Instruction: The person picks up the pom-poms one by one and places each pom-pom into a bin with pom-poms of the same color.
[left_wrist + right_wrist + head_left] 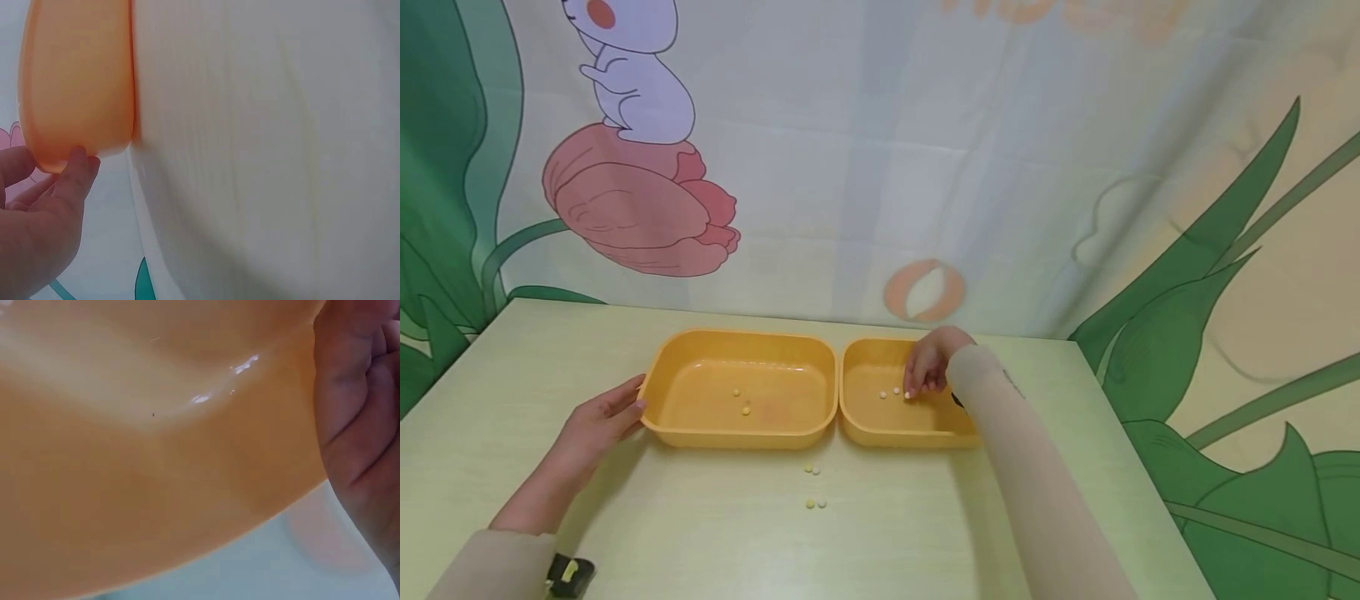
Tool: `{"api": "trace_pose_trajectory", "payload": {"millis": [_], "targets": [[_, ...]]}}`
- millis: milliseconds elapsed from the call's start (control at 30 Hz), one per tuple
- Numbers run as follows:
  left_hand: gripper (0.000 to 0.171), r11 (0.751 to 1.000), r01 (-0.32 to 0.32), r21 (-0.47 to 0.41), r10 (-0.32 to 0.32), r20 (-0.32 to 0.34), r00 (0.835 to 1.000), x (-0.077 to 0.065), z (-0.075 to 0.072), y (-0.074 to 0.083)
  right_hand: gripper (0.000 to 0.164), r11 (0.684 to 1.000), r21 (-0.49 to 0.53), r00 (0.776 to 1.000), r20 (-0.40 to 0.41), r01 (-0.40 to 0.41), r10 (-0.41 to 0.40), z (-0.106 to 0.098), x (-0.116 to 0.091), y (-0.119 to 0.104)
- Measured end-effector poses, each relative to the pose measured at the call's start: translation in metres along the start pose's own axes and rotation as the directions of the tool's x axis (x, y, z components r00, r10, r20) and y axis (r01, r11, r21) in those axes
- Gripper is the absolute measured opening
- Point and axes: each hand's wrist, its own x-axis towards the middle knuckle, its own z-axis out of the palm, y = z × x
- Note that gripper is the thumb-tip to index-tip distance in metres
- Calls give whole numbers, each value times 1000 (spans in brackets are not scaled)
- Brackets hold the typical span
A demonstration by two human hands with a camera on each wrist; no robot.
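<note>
My left hand (pixel 591 429) touches the left end of the larger yellow tray (pixel 737 439), with the fingertips at its outer wall and rim, as the left wrist view also shows. Inside that tray lie two small yellowish round pieces (pixel 746 411). Reaching into the smaller yellow tray (pixel 910 438), my right hand (pixel 929 363) points down with its fingers curled. Its fingertips pinch a small white round piece (pixel 907 396) at the tray floor. Two more white pieces (pixel 883 395) lie just left of it. The right wrist view shows the hand's edge beside the tray wall, its fingertips out of sight.
Both trays stand side by side on a pale table (pixel 715 517). In front of them lie two pairs of small pieces (pixel 810 503), each one yellow and one white. A curtain (pixel 820 167) with printed plants and a cartoon animal hangs behind the table.
</note>
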Motion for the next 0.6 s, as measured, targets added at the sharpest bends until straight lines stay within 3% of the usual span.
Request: {"api": "trace_pose_trajectory", "payload": {"millis": [300,600], "targets": [[62,1000,2,-2,-2,3,1000,0,0,2,10,999,-43,998,60,-18,21,0,11,4],[63,1000,0,9,0,1,1000,-1,-1,3,12,999,-43,999,36,-3,4,3,10,5]]}}
